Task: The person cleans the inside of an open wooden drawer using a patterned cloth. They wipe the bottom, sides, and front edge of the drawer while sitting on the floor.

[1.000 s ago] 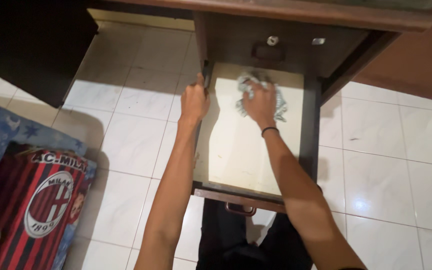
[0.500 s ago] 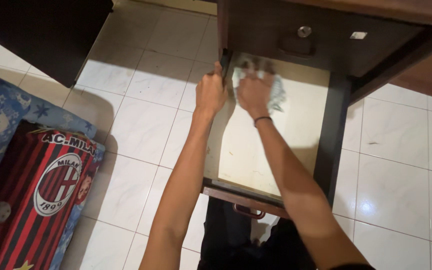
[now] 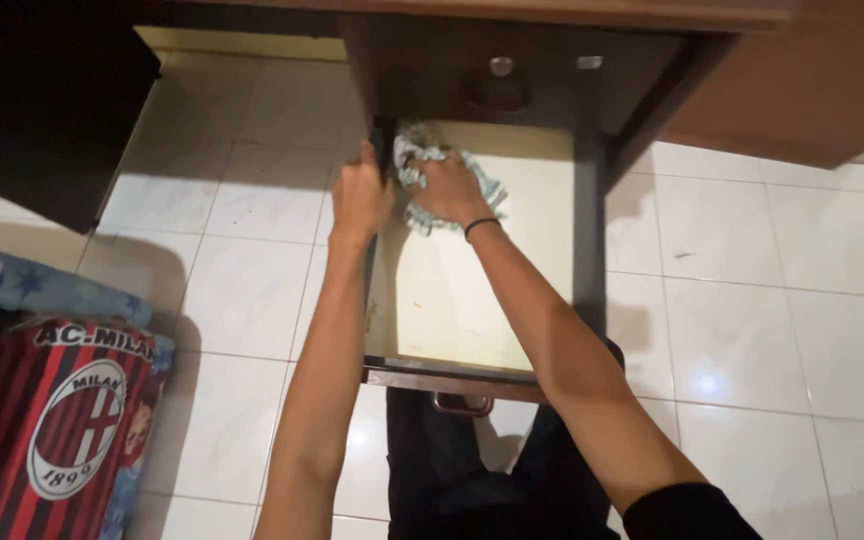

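A wooden drawer [image 3: 588, 250] is pulled out from under a brown desk, and its pale bottom is bare. My left hand [image 3: 359, 196] grips the drawer's left side wall near the back. My right hand [image 3: 449, 188], with a dark band on the wrist, presses a crumpled patterned cloth [image 3: 415, 163] onto the drawer's bottom in the far left corner. Part of the cloth is hidden under my fingers.
The drawer's metal handle [image 3: 462, 405] faces me above my dark trousers. The desk [image 3: 782, 90] spans the top and right. A dark cabinet [image 3: 37, 100] stands at the upper left. A red-and-black striped cloth on a blue mat [image 3: 47, 420] lies at lower left on white floor tiles.
My right hand has slid the cloth leftwards across the back of the drawer into the far left corner. My left hand has kept its grip on the side wall. The view has shifted.
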